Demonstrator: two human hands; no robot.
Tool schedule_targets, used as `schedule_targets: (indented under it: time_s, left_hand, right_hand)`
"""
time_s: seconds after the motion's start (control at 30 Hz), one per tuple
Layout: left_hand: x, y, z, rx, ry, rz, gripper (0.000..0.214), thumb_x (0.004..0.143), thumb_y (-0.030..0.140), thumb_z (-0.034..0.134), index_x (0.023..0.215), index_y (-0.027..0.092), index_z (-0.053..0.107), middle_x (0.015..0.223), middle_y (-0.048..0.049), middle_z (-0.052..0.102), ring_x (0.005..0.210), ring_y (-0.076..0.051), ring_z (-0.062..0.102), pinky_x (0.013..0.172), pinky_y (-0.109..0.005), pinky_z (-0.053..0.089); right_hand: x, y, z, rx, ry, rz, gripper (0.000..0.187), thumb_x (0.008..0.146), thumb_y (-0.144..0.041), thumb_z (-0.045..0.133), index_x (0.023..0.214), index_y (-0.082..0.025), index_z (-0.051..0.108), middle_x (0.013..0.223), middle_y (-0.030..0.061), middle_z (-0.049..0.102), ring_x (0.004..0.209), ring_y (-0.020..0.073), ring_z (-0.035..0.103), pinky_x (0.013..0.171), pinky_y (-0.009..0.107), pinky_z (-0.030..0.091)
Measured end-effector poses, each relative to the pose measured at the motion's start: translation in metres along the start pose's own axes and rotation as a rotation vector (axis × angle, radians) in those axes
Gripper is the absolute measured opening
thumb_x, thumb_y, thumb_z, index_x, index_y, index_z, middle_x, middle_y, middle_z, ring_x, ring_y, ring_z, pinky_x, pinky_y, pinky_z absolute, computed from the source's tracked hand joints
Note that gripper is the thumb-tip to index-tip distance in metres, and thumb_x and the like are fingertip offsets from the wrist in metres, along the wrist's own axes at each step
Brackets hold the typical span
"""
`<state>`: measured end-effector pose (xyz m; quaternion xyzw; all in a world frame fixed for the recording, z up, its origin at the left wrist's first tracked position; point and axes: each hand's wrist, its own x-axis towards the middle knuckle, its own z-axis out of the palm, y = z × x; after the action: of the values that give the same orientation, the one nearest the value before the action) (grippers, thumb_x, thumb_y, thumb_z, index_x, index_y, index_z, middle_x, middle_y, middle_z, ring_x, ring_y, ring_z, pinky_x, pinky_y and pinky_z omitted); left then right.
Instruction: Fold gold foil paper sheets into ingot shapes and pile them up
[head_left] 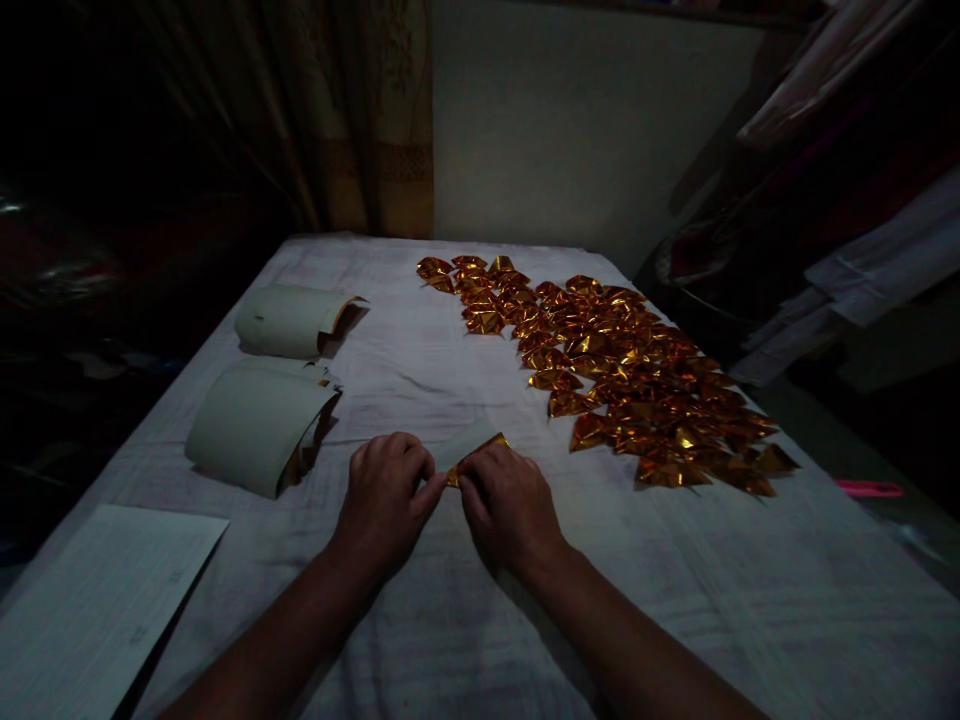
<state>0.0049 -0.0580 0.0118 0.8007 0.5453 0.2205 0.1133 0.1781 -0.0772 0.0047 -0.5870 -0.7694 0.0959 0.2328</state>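
Looked like someone's home tbh: patterned curtain hung far left, fabrics dangled right, beyond a cloth-covered surface.

Working from afar, I saw one small piece of foil paper, held just below the middle of my view. Its pale, matte back faced up; a narrow band of shiny gold ran along its near right edge. It slanted away toward the right, its nearer part hidden from me.
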Motion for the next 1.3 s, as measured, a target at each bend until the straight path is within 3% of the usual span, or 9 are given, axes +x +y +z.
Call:
schedule_targets:
  time_s: [0.17,0.43,0.63,0.87,1.3]
  left_hand:
    - [0.0,-0.001,0.001,-0.005,-0.002,0.003,0.013,0.089,0.026,0.065,0.077,0.023,0.058,0.089,-0.0021,0.061,0.092,-0.025,0.055,0.089,-0.044,0.039]
    - [0.001,-0.002,-0.005,-0.015,-0.073,-0.03,0.009,0.089,0.028,0.063,0.082,0.023,0.06,0.091,-0.001,0.061,0.094,-0.024,0.055,0.09,-0.041,0.038]
    - [0.004,0.002,-0.005,0.011,-0.077,-0.048,0.007,0.086,0.027,0.064,0.081,0.023,0.061,0.09,-0.0009,0.061,0.095,-0.024,0.056,0.091,-0.041,0.037]
    - [0.008,0.014,0.001,0.105,-0.056,-0.113,0.021,0.085,0.042,0.068,0.081,0.021,0.063,0.091,-0.0037,0.062,0.097,-0.028,0.057,0.093,-0.046,0.037]
    - [0.012,-0.003,-0.009,0.033,-0.134,-0.081,0.003,0.086,0.022,0.062,0.083,0.023,0.063,0.089,0.0004,0.064,0.092,-0.022,0.059,0.089,-0.039,0.038]
  right_hand:
    - [0.003,-0.004,0.0,-0.045,-0.015,0.042,0.015,0.092,-0.032,0.067,0.082,-0.021,0.062,0.085,0.0028,0.065,0.083,0.0204,0.059,0.071,0.033,0.034]
    - [0.003,0.003,-0.013,0.031,-0.097,0.053,0.009,0.09,-0.022,0.07,0.085,-0.022,0.062,0.088,0.0008,0.066,0.084,0.0181,0.058,0.071,0.03,0.031]
    - [0.0,0.007,-0.018,0.045,-0.084,0.1,0.012,0.087,-0.022,0.073,0.082,-0.022,0.062,0.086,0.0008,0.066,0.087,0.0199,0.057,0.074,0.032,0.029]
    - [0.0,0.007,-0.016,0.048,-0.092,0.104,0.014,0.088,-0.024,0.074,0.082,-0.021,0.062,0.088,0.0007,0.066,0.087,0.0199,0.057,0.075,0.032,0.028]
    - [-0.001,0.007,-0.016,0.078,-0.08,0.112,0.01,0.088,-0.022,0.073,0.083,-0.021,0.064,0.089,0.0009,0.068,0.09,0.0203,0.058,0.076,0.033,0.028]
